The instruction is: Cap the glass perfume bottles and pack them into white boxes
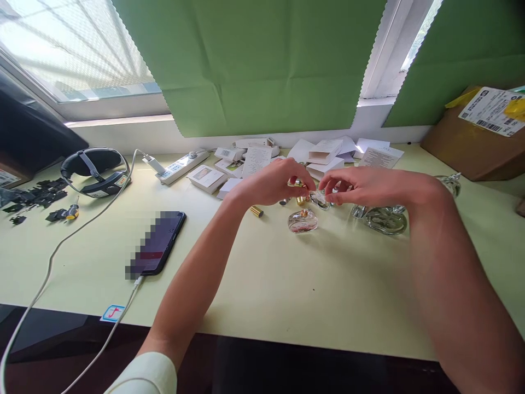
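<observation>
My left hand (275, 181) hangs over the small parts on the table, fingers curled and closed towards the thumb; what they hold, if anything, is too small to make out. Just under its fingertips stands a gold cap (301, 200). My right hand (356, 185) faces it, fingers bent and apart from the thumb, by a small glass bottle (320, 200). In front stands a rounded clear perfume bottle (302, 221) with pinkish liquid and a gold neck. A gold tube (256, 211) lies beside my left wrist. Beneath my right forearm rests a larger oval glass bottle (386, 221).
Opened white boxes (326, 150) and leaflets line the back. A power strip (182, 167), headset (98, 174), screwdriver (73, 210) and charging phone (158, 246) are on the left, with a white cable (51, 262) trailing. A cardboard carton (463, 142) stands back right.
</observation>
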`<state>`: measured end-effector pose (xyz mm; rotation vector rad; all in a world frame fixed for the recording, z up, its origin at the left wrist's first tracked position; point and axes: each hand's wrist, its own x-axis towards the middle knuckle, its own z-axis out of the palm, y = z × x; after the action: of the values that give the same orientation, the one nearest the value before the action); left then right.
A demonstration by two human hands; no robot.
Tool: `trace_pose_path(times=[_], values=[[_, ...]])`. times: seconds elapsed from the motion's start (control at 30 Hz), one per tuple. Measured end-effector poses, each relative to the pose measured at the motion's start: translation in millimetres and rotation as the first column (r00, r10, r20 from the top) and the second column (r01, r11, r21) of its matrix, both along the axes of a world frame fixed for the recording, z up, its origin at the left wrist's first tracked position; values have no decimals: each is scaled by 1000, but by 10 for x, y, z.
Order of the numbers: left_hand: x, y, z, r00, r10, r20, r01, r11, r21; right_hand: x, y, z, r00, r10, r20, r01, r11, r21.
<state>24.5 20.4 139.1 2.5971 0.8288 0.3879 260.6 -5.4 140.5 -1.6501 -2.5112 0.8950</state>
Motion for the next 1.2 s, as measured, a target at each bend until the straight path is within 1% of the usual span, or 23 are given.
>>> trace_pose_path(times=[0.1,0.2,0.33,0.47,0.63,0.77,0.9,1.07,1.2], values=[[1,-15,16,998,27,50,-28,1000,13,-1,15,-18,1000,6,-5,-6,1000,-9],[-1,-25,22,997,34,67,-33,999,-15,-5,20,-30,1000,1,0,-1,1000,-13],[-8,-11,1,1000,-17,14,18,997,-72,-8,21,-35,1000,12,13,-12,1000,-1],[-20,39,-59,996,-72,-57,65,992,-109,-30,24,-39,1000,16,25,-16,1000,0],[-28,73,-106,993,-78,-85,68,990,-120,-116,8,-40,997,66,27,-66,997,-27],[-17,66,-116,993,-83,-87,72,989,-129,-174,-17,-29,997,64,35,-62,996,-62],[11,65,-136,989,-103,-104,87,985,-146,-169,0,-58,994,86,65,-83,995,-55],[41,66,-163,985,-113,-127,92,983,-161,-149,37,-135,993,109,33,-106,991,-83],[63,50,-168,982,-118,-150,93,981,-168,-170,33,-139,995,101,17,-99,990,-101]])
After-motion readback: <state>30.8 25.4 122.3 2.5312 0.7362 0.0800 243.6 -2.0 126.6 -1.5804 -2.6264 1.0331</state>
